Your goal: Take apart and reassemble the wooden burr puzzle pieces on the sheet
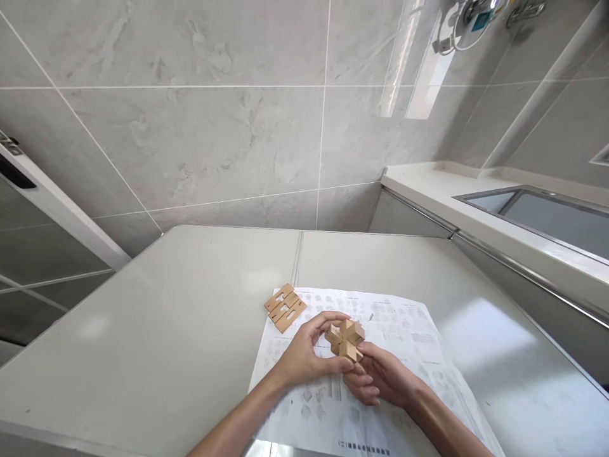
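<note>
A small wooden interlocking puzzle (346, 339), shaped like a cross of notched bars, is held just above a printed paper sheet (404, 330). My left hand (307, 355) curls round its left side, thumb and fingers pinching it. My right hand (380, 377) grips it from below and the right, fingers closed under it. Three loose wooden bars (285, 307) with slots lie side by side at the sheet's top left corner, a short way beyond my left hand.
The sheet lies on a pale grey counter top (181, 317) with a seam down its middle. A tiled wall rises behind. To the right runs a white ledge with a sunken steel sink (547, 216). A dark glass panel stands at the left.
</note>
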A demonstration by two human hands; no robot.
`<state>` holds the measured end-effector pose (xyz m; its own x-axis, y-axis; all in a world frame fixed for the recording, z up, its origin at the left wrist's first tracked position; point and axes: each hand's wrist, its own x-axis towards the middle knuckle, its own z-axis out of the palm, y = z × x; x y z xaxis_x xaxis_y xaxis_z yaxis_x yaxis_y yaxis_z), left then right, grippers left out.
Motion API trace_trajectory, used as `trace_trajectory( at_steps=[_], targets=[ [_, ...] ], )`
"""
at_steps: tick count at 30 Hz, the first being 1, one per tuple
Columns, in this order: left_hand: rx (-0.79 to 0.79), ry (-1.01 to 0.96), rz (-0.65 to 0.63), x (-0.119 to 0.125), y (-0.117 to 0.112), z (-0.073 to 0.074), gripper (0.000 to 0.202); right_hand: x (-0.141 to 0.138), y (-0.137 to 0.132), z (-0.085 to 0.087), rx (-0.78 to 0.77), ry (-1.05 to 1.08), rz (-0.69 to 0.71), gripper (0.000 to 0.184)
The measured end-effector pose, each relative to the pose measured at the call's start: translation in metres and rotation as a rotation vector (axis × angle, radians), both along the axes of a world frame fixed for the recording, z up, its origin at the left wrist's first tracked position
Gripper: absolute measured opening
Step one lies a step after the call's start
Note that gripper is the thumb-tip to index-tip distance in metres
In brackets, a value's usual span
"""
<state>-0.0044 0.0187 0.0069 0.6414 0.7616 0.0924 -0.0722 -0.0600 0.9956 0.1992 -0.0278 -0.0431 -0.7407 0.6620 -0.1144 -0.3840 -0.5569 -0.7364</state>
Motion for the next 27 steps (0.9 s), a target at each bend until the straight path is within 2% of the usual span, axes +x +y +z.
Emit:
trace_trajectory(
  at_steps=[8, 15, 19, 24, 27],
  targets=[
    [0.014, 0.003, 0.024, 0.000, -0.001, -0.002, 0.068, 0.004, -0.001, -0.007, -0.030, 0.037, -0.029, 0.051],
    [0.040, -0.007, 0.030, 0.001, -0.003, -0.001, 0.071, 0.004, 0.000, -0.001, -0.023, 0.003, -0.052, 0.050],
    [0.065, -0.003, 0.081, 0.000, -0.001, -0.002, 0.069, 0.004, 0.002, 0.000, -0.013, -0.023, -0.090, 0.047],
    [0.121, -0.012, 0.134, -0.004, 0.006, 0.006, 0.061, 0.006, 0.004, 0.003, -0.003, -0.023, -0.137, 0.046],
    [0.171, 0.031, 0.234, -0.007, 0.011, 0.008, 0.055, 0.006, 0.005, 0.006, -0.008, -0.017, -0.179, 0.045]
  ],
)
